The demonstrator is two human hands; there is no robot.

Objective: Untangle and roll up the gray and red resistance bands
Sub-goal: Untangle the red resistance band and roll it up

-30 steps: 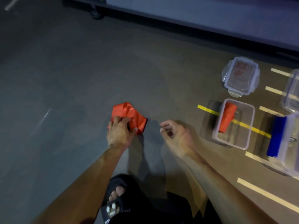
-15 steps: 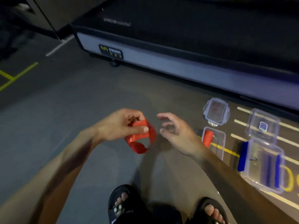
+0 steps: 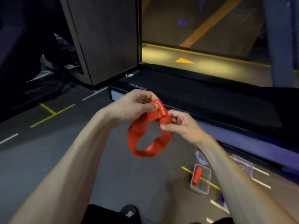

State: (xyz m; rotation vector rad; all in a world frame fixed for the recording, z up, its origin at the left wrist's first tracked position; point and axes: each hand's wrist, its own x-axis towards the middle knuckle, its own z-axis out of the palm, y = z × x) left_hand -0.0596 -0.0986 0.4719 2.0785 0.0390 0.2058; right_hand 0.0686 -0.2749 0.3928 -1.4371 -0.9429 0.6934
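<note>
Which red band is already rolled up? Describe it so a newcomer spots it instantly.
Look at the floor on the right, by the yellow tape line. A clear plastic container sits there with the rolled red band inside. Unlike the open red loop held in both hands, it is a tight cylinder.

Bare forearms without sleeves, dark shorts (image 3: 100, 214), and a black open-toed sandal (image 3: 130, 210).

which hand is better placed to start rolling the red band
Probably the right hand: it already pinches a folded end of the red band, while the left hand pinches the top and the loop hangs free.
</note>
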